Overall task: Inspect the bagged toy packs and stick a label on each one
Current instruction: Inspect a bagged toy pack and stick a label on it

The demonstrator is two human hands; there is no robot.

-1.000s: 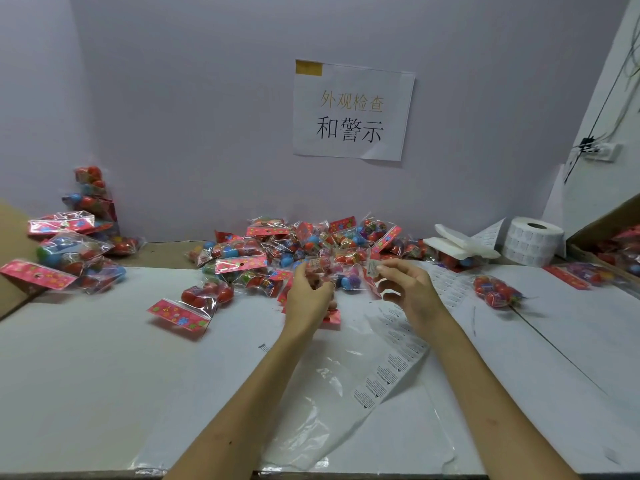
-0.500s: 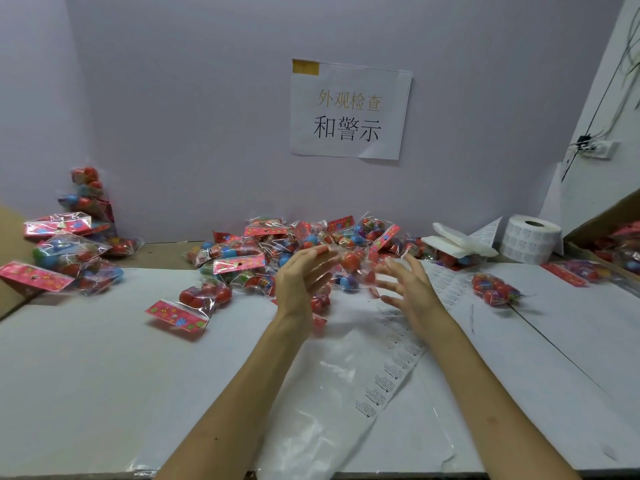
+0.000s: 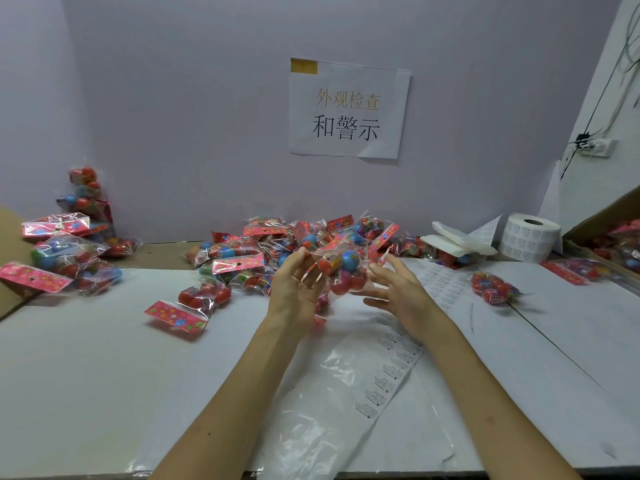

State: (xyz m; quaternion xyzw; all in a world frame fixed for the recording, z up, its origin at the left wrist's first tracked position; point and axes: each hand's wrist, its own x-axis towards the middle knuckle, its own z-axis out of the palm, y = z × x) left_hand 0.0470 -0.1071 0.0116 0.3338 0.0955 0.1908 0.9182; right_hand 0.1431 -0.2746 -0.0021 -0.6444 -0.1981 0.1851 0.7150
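Note:
A clear toy pack (image 3: 341, 271) of red and blue balls hangs above the white table (image 3: 86, 358) between my hands. My left hand (image 3: 298, 289) holds it from the left, thumb and fingertips on the bag's upper edge. To the right, my right hand (image 3: 394, 289) has its fingers spread beside and under the pack. A strip of printed labels (image 3: 391, 372) lies below my right wrist. Behind my hands is the heap of packs (image 3: 256, 251).
A label roll (image 3: 530, 237) stands at the back right beside folded white sheets (image 3: 457, 240). One pack (image 3: 495, 287) lies alone on the right, with a cardboard box (image 3: 609, 216) beyond it. More packs (image 3: 65, 258) are stacked at the left. A clear plastic bag (image 3: 311, 410) lies flat near me.
The pack has been lifted off the heap and turned between my hands. My right hand has let go of the small label it pinched and spread its fingers.

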